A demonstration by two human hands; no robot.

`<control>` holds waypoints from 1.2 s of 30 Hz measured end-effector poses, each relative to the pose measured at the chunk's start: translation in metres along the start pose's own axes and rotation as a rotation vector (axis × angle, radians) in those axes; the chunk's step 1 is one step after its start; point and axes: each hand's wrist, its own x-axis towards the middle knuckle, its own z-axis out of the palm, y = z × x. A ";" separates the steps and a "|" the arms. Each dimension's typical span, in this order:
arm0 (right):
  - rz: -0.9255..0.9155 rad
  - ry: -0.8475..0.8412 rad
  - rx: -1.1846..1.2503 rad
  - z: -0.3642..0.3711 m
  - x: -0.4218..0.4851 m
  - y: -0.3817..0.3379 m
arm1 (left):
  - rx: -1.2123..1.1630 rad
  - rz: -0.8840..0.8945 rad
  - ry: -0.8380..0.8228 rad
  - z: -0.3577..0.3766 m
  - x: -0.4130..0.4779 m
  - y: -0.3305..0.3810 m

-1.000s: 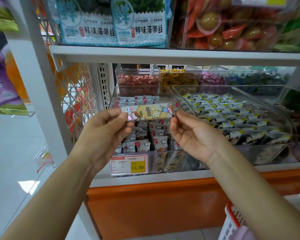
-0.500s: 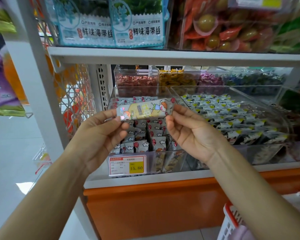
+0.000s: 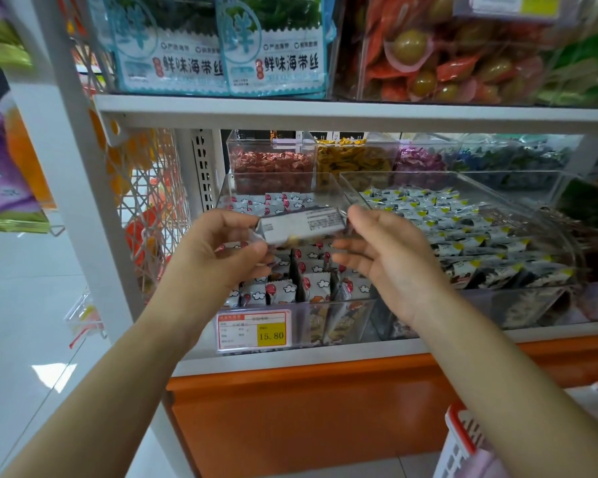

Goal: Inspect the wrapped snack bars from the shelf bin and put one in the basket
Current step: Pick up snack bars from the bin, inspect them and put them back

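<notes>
The left hand (image 3: 218,260) is pinching the bar (image 3: 304,224) by its left end, fingers (image 3: 256,250) curled round the crimped wrapper. The bar is hanging level between the two sets of fingers, its printed back facing the person, blurred. The right hand (image 3: 390,260) is looking loosened. Its fingers (image 3: 340,260) are spreading nearly straight below the bar's right end, and only the top one is touching it.

So one pinch on slick film is probably carrying everything. A twist could be working it loose and dropping it into the bin (image 3: 325,319) just below the fingers, lost among identical bars. The basket (image 3: 463,439) is sitting well below and right of the right fingers, so a careless release risks missing it.
</notes>
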 end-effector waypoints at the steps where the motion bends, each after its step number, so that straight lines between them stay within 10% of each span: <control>1: -0.042 0.012 -0.070 0.000 0.000 0.002 | 0.075 0.032 -0.004 0.002 -0.001 0.000; 23: -0.610 0.018 -0.876 0.004 -0.005 0.007 | 0.328 0.047 -0.042 0.005 -0.005 0.000; 36: -0.547 -0.067 -0.837 0.010 -0.010 0.009 | 0.126 -0.170 -0.043 -0.004 0.002 0.004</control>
